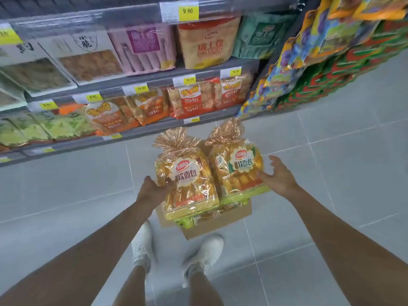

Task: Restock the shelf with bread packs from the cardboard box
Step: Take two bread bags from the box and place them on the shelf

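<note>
Item: two bread packs, held above the cardboard box (220, 219) on the floor.
- Left hand (152, 191) — closed on the edge of the left bread pack (187, 186).
- Right hand (276, 175) — fingers spread, pressed flat against the side of the right bread pack (239, 171), not gripping it.

Risk: slick film; the right pack may slide off and drop. The shelf (141, 127) looks full — forcing packs in could crush them.

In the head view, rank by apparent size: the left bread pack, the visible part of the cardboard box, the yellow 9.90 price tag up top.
1. left bread pack
2. cardboard box, mostly hidden under the packs
3. 9.90 price tag

The tag sits farther away, so its look is unsure.
</note>
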